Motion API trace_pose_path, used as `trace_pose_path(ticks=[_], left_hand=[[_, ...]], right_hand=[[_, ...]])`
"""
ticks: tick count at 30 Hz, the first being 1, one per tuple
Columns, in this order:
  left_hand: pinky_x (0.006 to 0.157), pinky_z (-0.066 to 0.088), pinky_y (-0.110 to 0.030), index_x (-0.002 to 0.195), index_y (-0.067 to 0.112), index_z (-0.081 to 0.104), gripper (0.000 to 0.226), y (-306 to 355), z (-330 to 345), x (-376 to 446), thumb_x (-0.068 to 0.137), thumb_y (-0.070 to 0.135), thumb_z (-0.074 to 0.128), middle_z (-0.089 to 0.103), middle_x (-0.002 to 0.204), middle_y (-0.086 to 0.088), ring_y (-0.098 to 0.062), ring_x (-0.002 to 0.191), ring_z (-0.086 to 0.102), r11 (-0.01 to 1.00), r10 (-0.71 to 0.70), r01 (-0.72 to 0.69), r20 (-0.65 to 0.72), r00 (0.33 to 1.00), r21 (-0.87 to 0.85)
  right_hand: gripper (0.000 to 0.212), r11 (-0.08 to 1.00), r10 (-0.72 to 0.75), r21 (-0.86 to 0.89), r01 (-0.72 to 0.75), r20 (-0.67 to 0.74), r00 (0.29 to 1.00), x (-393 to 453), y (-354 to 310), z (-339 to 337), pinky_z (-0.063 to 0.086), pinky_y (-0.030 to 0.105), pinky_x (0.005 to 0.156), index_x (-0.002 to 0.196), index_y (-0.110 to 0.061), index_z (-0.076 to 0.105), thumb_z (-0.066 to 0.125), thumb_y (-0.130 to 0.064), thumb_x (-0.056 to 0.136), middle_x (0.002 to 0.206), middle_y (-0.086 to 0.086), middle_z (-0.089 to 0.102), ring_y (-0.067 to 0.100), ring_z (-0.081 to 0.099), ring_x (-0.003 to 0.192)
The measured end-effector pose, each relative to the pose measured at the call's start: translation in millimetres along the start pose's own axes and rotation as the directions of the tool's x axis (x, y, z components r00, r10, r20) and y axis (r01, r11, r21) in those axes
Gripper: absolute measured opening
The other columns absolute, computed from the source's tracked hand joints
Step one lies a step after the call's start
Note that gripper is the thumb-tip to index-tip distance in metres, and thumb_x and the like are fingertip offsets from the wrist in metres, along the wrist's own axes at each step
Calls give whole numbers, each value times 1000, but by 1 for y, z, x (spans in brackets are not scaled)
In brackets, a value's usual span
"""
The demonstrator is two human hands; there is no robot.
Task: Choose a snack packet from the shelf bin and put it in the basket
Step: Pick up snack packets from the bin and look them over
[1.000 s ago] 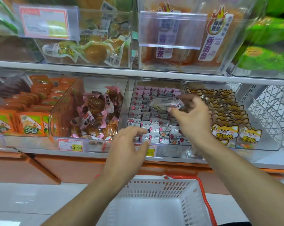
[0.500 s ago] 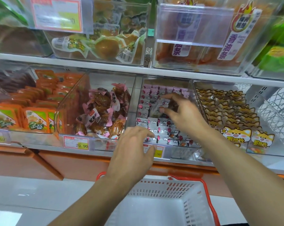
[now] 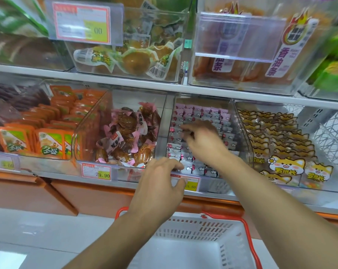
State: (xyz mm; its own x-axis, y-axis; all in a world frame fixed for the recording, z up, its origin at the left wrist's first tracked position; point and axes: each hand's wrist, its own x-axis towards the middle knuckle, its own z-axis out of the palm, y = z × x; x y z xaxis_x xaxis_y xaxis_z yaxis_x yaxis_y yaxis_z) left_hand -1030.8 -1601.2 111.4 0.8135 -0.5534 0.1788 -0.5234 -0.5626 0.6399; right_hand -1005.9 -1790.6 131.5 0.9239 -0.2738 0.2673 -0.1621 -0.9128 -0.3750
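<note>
The clear shelf bin (image 3: 240, 121) in the middle of the lower shelf holds rows of small pink and silver snack packets (image 3: 207, 113). My right hand (image 3: 205, 140) reaches into this bin, low over the packets. It is blurred, and its forefinger and thumb seem to pinch one small packet (image 3: 186, 135). My left hand (image 3: 160, 187) hovers at the bin's front rim with its fingers loosely curled and nothing in them. Below both arms stands the white basket (image 3: 193, 224) with red handles, and nothing shows inside it.
Brown snacks in pink wrappers (image 3: 129, 134) fill the bin to the left, and orange packets (image 3: 48, 129) lie further left. Cat-printed packets (image 3: 280, 140) fill the bin to the right. Price tags (image 3: 96, 172) hang on the shelf edge. A second shelf of bins hangs close above.
My right hand, which held a packet up above the bin, has gone down and left among the packets. My left hand has stayed at the front rim. The view has moved closer.
</note>
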Motion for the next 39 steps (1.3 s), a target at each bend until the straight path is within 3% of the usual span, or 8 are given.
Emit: trace_pose_path(ticks=[3, 6, 11, 14, 19, 23, 31, 39], left_hand=[[76, 28, 1, 115, 40, 64, 27, -2, 0, 2, 90, 36, 73, 57, 110, 25, 17, 105, 41, 998, -35, 36, 18, 999, -58], [74, 30, 2, 109, 42, 64, 22, -1, -2, 2, 90, 37, 73, 57, 107, 25, 29, 107, 34, 996, -39, 40, 8, 999, -78], [80, 39, -9, 105, 37, 66, 19, 3, -9, 6, 90, 30, 74, 63, 98, 21, 8, 99, 54, 967, -104, 81, -84, 991, -243], [81, 49, -17, 107, 32, 64, 20, 7, -16, 11, 91, 27, 75, 67, 103, 15, 1, 92, 62, 865, -236, 171, -82, 968, -472], [82, 54, -27, 118, 32, 61, 28, 13, -22, 11, 92, 37, 71, 71, 108, 13, 2, 89, 68, 673, -360, 254, -8, 933, -695], [67, 56, -21, 118, 24, 66, 22, 17, -19, 8, 97, 31, 66, 78, 96, 6, -5, 82, 73, 532, -365, 292, 95, 926, -795], [61, 52, -12, 105, 26, 75, 19, 12, -16, 1, 86, 30, 77, 80, 96, 4, -9, 86, 75, 509, -323, 317, 164, 932, -801], [71, 60, -22, 94, 22, 82, 26, 3, -5, 7, 73, 37, 76, 79, 102, 2, -21, 94, 77, 265, -351, 455, 355, 867, -850]], right_hand=[[24, 999, 50, -11, -50, 68, 996, -1, -9, 9, 54, 39, 95, 116, -25, 75, 62, -33, 97, 113, 0, 76, 23, 69, 103], [15, 993, 72, 102, -66, -50, 996, -2, -12, 13, 55, 33, 90, 99, -25, 79, 65, -21, 95, 100, -9, 78, 12, 70, 92], [19, 813, 258, 578, -69, -251, 933, -9, -20, -9, 43, 5, 69, 92, -35, 65, 61, -18, 98, 84, -26, 70, -11, 63, 82], [14, 680, 394, 732, -42, -316, 863, -21, -25, -28, 45, 10, 75, 92, -34, 66, 61, -23, 100, 87, -22, 72, -6, 65, 86], [11, 301, 547, 943, -140, -51, 835, -52, -31, -41, 60, 32, 81, 96, -18, 68, 59, -16, 102, 87, -8, 78, 8, 74, 81], [11, 12, 518, 971, -238, 198, 832, -81, -24, -43, 61, 27, 75, 97, -8, 67, 57, -8, 101, 100, 10, 78, 22, 76, 91], [19, 265, 423, 903, -339, 207, 882, -117, 7, -52, 61, 27, 70, 105, -10, 71, 70, -24, 92, 83, 2, 75, 20, 73, 79], [10, 229, 468, 915, -333, 197, 862, -130, 21, -61, 60, 25, 70, 88, -18, 80, 72, -25, 87, 83, -2, 75, 22, 74, 81]])
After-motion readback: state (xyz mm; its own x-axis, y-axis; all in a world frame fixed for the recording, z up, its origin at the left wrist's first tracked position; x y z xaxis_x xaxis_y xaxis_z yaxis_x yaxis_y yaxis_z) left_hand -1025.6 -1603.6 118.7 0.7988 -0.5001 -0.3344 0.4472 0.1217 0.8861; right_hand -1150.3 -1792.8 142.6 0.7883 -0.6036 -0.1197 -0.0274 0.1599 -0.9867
